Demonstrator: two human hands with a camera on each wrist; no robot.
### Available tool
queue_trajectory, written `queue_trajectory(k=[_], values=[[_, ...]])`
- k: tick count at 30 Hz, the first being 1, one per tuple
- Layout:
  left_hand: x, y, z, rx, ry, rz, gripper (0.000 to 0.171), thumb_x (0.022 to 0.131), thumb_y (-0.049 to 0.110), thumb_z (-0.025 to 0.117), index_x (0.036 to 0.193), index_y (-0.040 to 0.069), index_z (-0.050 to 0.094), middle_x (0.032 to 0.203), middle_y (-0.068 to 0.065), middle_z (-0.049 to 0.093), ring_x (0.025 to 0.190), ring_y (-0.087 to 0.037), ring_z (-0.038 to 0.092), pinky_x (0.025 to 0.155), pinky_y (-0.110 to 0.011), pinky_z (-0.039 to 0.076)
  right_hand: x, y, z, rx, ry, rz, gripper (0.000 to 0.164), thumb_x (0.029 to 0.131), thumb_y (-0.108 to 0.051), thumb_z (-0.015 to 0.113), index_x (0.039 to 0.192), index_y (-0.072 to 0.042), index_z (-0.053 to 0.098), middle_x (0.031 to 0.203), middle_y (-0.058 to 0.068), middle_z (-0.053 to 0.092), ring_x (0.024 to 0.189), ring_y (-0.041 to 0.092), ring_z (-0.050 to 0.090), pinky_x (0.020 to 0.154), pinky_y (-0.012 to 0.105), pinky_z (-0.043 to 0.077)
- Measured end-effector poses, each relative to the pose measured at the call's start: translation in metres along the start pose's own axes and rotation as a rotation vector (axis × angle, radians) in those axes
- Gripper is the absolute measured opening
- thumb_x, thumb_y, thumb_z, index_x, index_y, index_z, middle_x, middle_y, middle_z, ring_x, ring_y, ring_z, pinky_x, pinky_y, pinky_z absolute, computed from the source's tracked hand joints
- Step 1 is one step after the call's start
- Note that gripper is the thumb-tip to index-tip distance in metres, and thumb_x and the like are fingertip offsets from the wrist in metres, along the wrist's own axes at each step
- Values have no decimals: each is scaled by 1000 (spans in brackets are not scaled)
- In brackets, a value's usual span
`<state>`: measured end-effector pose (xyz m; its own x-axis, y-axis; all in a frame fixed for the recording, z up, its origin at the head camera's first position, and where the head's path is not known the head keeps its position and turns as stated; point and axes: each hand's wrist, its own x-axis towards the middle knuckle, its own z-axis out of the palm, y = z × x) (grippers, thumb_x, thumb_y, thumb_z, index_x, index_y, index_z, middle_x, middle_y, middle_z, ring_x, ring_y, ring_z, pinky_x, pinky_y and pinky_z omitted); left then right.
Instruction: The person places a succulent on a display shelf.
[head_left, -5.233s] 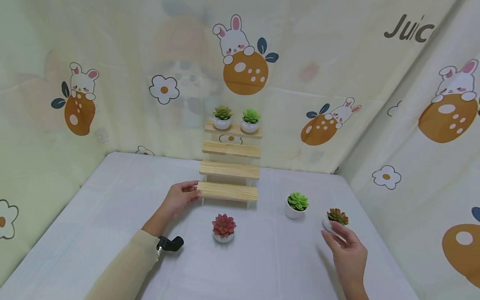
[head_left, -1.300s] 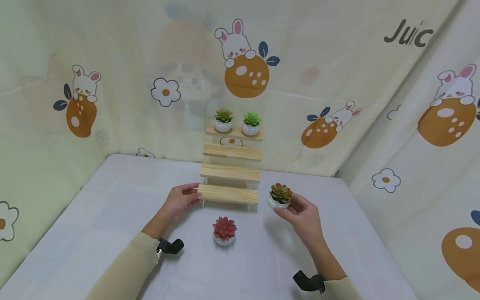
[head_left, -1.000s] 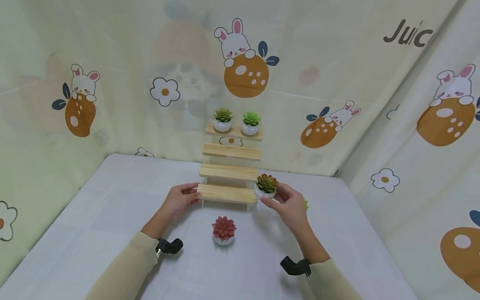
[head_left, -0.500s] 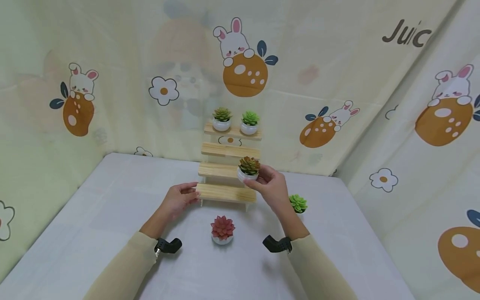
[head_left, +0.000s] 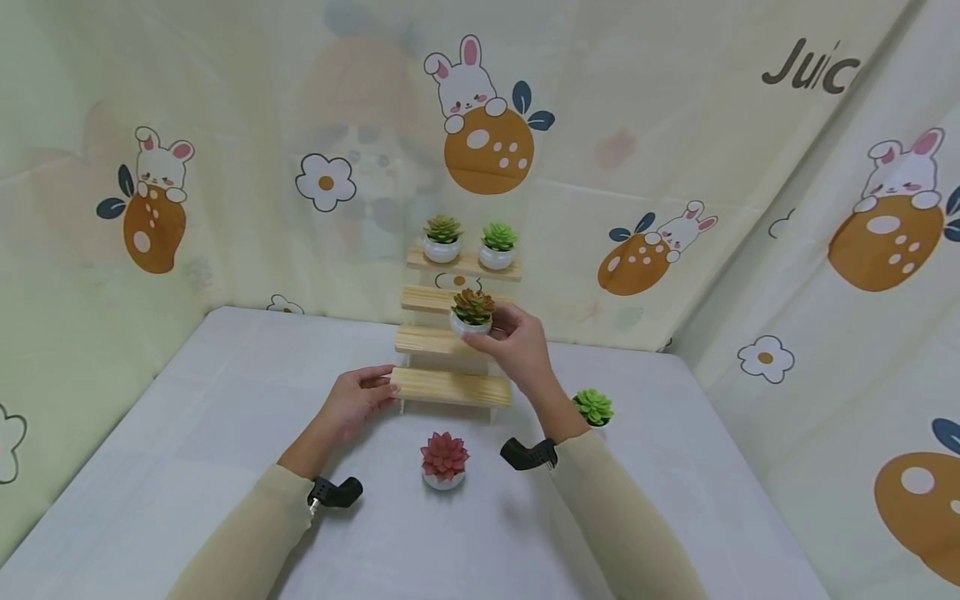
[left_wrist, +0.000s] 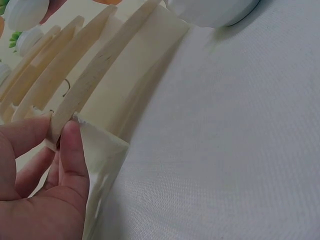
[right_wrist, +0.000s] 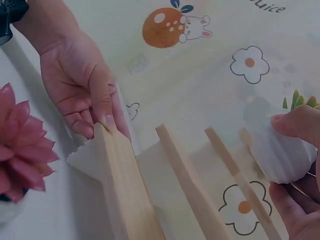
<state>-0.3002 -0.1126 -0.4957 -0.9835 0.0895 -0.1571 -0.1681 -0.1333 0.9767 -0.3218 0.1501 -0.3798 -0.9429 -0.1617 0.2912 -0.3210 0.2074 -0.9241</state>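
In the head view a stepped wooden display shelf (head_left: 452,386) stands at the back of the table. My left hand (head_left: 357,402) pinches the left end of its lowest board, thumb and fingers on either side of the wood in the left wrist view. My right hand (head_left: 519,340) holds a potted succulent (head_left: 473,308) with brownish-green leaves by its white pot, in front of the middle boards. The right wrist view shows the thumb and fingers around that ribbed white pot (right_wrist: 282,150). Two more succulents, one olive green (head_left: 442,237) and one bright green (head_left: 498,244), sit on the top board.
A red succulent (head_left: 444,460) in a white pot stands on the table in front of the shelf. Partly hidden behind my right forearm is a bright green succulent (head_left: 595,407). A printed curtain (head_left: 600,125) hangs right behind the shelf.
My right hand has picked up the brownish-green succulent from the table's right side and carried it left and upward to the shelf. The left hand has stayed on the lowest board.
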Motion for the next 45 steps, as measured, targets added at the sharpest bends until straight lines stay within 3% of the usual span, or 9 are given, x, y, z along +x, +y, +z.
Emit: queue_trajectory(k=[12, 23, 45], values=[[0, -1, -1, -7, -13, 19, 48, 98, -5, 62, 145, -8, 51, 112, -13, 66, 92, -12, 68, 86, -27, 63, 27, -2, 18, -35, 7, -9, 54, 78, -17, 90, 127, -8, 69, 118, 14, 74, 105, 22, 73, 86, 25, 63], [1, -2, 0, 8, -7, -5, 48, 98, -3, 63, 144, -5, 53, 115, -14, 67, 93, -13, 68, 85, -27, 64, 47, -4, 34, 13, 27, 26, 49, 81, -14, 88, 126, -7, 70, 120, 14, 73, 109, 24, 71, 90, 30, 62], [0, -1, -2, 42, -7, -9, 48, 99, 1, 63, 146, -4, 52, 120, -17, 66, 94, -13, 69, 85, -26, 63, 74, 5, 50, -52, 39, 60, 50, 81, -14, 88, 127, -5, 70, 121, 13, 74, 108, 23, 72, 89, 33, 63]])
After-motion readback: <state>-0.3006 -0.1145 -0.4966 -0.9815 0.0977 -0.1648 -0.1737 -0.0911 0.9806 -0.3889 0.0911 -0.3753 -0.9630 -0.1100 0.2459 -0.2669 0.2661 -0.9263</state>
